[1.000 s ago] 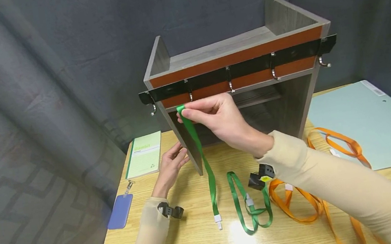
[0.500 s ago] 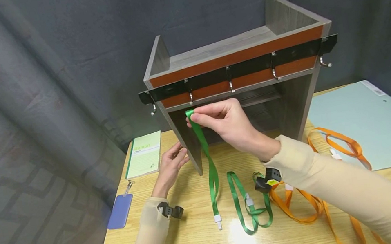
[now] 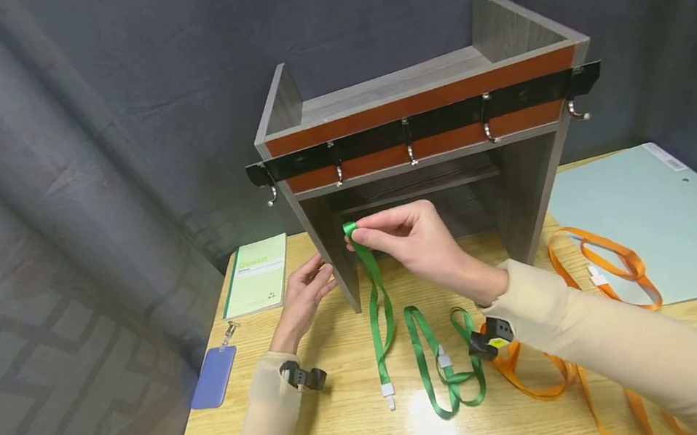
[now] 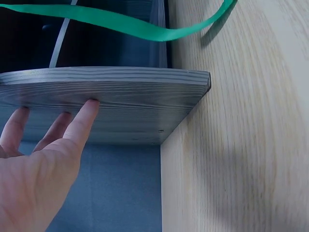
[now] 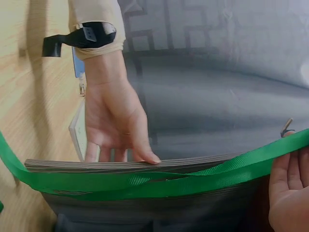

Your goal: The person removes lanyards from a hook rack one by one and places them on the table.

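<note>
My right hand (image 3: 414,242) pinches the top loop of a green lanyard (image 3: 373,295) between thumb and fingers, in front of the grey wooden shelf unit (image 3: 525,179). The lanyard hangs down to the table, its white clip (image 3: 388,393) at the lower end. With fingers extended, my left hand (image 4: 46,164) touches the outer face of the shelf's left side panel (image 4: 125,104). Above the right hand runs a black hook rail (image 3: 372,142) with several metal hooks. A second green lanyard (image 3: 424,354) lies on the table below the right forearm.
Orange lanyards (image 3: 544,394) lie at the right, partly under the right arm and partly over a pale blue folder (image 3: 667,227). On the left are a green notebook (image 3: 257,276) and a blue badge holder (image 3: 214,377). Grey curtains (image 3: 162,110) stand behind and beside the table.
My right hand has moved down and slightly right, away from the hooks, bringing the lanyard's top loop with it. The lanyard hangs slacker and its strands bow apart. The left hand has stayed put.
</note>
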Motion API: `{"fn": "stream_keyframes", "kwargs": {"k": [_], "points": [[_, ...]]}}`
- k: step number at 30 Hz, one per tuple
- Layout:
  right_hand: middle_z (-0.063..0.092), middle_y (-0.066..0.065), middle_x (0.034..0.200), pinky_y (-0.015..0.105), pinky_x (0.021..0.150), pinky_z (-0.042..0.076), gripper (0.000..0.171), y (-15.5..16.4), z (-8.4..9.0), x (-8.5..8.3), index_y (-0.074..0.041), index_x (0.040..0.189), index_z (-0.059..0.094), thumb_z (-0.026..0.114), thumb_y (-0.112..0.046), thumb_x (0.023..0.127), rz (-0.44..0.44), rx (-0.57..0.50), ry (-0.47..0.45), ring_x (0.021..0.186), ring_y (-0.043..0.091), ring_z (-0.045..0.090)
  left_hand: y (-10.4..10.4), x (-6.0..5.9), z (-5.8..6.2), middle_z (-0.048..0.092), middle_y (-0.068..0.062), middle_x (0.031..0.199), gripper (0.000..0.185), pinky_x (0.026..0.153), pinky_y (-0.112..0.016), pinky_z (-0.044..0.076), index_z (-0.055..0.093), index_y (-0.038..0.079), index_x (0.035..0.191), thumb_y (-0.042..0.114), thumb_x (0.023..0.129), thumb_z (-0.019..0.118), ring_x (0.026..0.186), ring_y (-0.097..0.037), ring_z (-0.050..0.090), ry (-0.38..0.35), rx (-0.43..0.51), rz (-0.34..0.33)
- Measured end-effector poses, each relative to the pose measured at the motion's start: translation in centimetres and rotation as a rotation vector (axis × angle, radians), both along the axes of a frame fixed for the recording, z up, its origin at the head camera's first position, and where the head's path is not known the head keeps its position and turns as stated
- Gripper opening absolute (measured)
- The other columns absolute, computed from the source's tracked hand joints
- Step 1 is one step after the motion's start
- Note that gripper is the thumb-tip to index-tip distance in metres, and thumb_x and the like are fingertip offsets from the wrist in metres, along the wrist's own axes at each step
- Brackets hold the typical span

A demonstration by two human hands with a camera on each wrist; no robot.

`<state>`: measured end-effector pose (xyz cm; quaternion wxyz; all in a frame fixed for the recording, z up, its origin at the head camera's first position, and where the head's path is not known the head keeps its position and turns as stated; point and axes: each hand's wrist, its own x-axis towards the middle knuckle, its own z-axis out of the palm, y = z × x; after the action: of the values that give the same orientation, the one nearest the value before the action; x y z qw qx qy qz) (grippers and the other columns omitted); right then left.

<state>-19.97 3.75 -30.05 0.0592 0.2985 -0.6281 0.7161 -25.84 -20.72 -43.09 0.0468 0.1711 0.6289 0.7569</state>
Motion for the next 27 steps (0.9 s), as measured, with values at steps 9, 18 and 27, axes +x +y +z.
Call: {"fn": "stream_keyframes", "kwargs": {"k": [9, 18, 27], "points": [[0.071, 0.01, 0.092, 0.038, 0.073, 0.056, 0.014, 0.2, -1.7, 0.8, 0.005, 0.099, 0.073, 0.068, 0.0, 0.087, -0.025, 0.06, -0.009, 0.083, 0.022, 0.068, 0.0, 0.0, 0.0, 0.045, -0.019, 0.137, 0.046, 0.096, -0.044, 0.043, 0.041, -0.004, 0.14, 0.006, 0.097, 0.054, 0.119, -0.028, 0.049, -0.004, 0.0, 0.01], [0.071, 0.01, 0.094, 0.036, 0.074, 0.056, 0.013, 0.0, -3.3, 1.7, 0.005, 0.098, 0.073, 0.068, 0.002, 0.086, 0.035, 0.09, -0.043, 0.084, 0.027, 0.068, -0.1, 0.0, 0.0, 0.045, -0.02, 0.136, 0.047, 0.096, -0.044, 0.044, 0.041, -0.004, 0.14, 0.008, 0.097, 0.055, 0.117, -0.027, 0.05, 0.002, -0.008, 0.013], [0.071, 0.01, 0.092, 0.036, 0.069, 0.056, 0.012, -0.7, -3.6, 2.3, 0.007, 0.097, 0.072, 0.067, 0.003, 0.087, 0.127, 0.08, -0.015, 0.081, 0.029, 0.068, 0.0, 0.0, 0.1, 0.045, -0.02, 0.136, 0.047, 0.097, -0.048, 0.042, 0.042, -0.004, 0.14, 0.008, 0.097, 0.056, 0.118, -0.028, 0.049, -0.001, -0.008, 0.018]]}}
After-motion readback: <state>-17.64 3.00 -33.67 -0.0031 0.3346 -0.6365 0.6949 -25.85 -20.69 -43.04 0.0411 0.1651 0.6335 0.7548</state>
